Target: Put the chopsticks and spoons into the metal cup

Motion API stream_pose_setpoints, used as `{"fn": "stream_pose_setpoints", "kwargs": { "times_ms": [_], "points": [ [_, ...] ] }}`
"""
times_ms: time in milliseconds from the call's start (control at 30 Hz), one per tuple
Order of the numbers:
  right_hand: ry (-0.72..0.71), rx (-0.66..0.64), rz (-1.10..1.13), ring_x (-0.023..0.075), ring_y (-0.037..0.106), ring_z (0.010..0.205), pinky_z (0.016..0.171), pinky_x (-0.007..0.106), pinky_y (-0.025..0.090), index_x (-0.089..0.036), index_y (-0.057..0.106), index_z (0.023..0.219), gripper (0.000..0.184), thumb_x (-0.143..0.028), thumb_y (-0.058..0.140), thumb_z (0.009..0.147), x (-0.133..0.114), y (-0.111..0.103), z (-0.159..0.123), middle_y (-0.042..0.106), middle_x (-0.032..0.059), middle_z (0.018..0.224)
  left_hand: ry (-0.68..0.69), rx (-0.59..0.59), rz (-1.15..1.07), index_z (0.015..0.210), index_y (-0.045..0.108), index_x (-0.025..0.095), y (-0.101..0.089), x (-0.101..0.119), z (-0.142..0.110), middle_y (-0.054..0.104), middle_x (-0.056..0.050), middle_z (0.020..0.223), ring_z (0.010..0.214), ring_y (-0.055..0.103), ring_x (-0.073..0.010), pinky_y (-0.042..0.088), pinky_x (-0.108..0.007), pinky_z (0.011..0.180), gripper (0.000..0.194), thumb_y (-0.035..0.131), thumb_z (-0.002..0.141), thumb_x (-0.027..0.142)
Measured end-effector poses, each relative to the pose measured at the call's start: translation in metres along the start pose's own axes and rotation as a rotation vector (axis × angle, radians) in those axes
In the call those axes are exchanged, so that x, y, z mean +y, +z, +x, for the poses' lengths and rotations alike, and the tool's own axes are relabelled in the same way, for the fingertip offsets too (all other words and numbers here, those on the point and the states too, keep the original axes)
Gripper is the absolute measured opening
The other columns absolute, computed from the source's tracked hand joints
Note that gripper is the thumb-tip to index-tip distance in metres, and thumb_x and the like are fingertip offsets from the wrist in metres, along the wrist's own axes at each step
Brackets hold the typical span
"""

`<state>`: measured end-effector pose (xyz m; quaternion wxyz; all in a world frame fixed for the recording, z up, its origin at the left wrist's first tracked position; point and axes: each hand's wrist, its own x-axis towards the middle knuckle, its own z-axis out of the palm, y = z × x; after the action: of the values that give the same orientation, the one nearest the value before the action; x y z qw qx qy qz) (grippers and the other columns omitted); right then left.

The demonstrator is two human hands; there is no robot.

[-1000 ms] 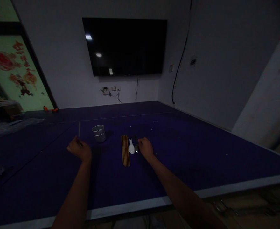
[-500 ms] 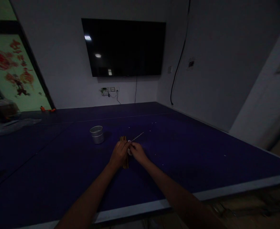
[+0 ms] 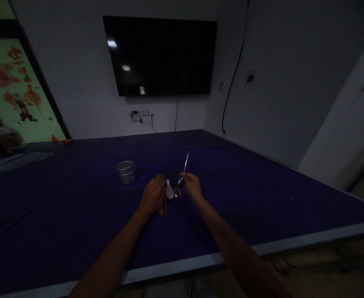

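Note:
Over the middle of a bundle of chopsticks [image 3: 162, 209] on the table lies my left hand [image 3: 152, 194], its fingers curled round them. Just right of that hand is a white spoon [image 3: 169, 191], bowl toward me. A metal spoon [image 3: 177, 192] lies beside it, its handle pointing away. My right hand [image 3: 192, 185] is closed on another metal spoon [image 3: 181, 181], pinched near its bowl, with the long handle slanting up and away. To the left stands a metal cup [image 3: 126, 173], upright and apart from both hands.
The blue-purple table [image 3: 76, 227] has a pale front edge. Small white bits are scattered beyond my right hand. Clear plastic [image 3: 23, 161] and a box lie at the far left. A television [image 3: 163, 58] hangs on the wall behind, with sockets and cables below.
My hands, close together before, have moved apart. My right hand has shifted right with a metal spoon, whose handle now points more steeply away. The white spoon and lying metal spoon show more fully.

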<state>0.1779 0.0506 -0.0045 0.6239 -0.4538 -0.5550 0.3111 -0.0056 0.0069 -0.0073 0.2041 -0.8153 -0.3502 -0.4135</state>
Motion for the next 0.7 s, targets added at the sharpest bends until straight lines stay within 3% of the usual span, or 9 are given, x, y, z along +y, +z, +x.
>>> {"fn": "stream_pose_setpoints", "kwargs": {
  "times_ms": [167,300,467,700],
  "points": [
    [-0.009,-0.008,-0.527,0.0148,0.056,0.053,0.052,0.024,0.034,-0.016,0.064,0.054,0.041,-0.038,0.045,0.084,0.01,-0.015,0.005,0.063,0.0056,0.055,-0.098,-0.036,-0.01,0.099,0.06,0.017,-0.002,-0.01,-0.003,0.062,-0.01,0.094,0.091,0.055,-0.02,0.048,-0.037,0.078,0.021,0.043,0.086,0.021],
    [0.024,-0.035,-0.837,0.0191,0.064,0.072,0.058,0.024,0.036,-0.015,0.072,0.071,0.03,-0.028,0.048,0.085,0.012,-0.017,0.003,0.071,0.013,0.078,-0.127,-0.071,-0.012,0.095,0.061,0.016,0.001,-0.014,-0.005,0.062,-0.009,0.09,0.087,0.054,-0.0197,0.047,-0.036,0.076,0.02,0.043,0.086,0.02],
    [0.118,-0.11,-0.976,0.0195,0.066,0.087,0.068,0.022,0.04,-0.016,0.073,0.087,0.028,-0.028,0.048,0.087,0.012,-0.014,0.002,0.071,0.0136,0.089,-0.153,-0.116,-0.004,0.094,0.06,0.017,0.002,-0.014,-0.007,0.061,-0.009,0.089,0.085,0.053,-0.0192,0.045,-0.035,0.075,0.02,0.042,0.086,0.021],
    [0.122,-0.19,-1.017,0.0197,0.065,0.09,0.072,0.022,0.041,-0.017,0.072,0.093,0.029,-0.03,0.047,0.089,0.015,-0.007,0.003,0.071,0.0123,0.092,-0.158,-0.158,-0.019,0.087,0.06,0.017,0.002,-0.014,-0.007,0.061,-0.008,0.083,0.081,0.053,-0.0189,0.045,-0.034,0.072,0.019,0.042,0.087,0.021]
  ]
}}
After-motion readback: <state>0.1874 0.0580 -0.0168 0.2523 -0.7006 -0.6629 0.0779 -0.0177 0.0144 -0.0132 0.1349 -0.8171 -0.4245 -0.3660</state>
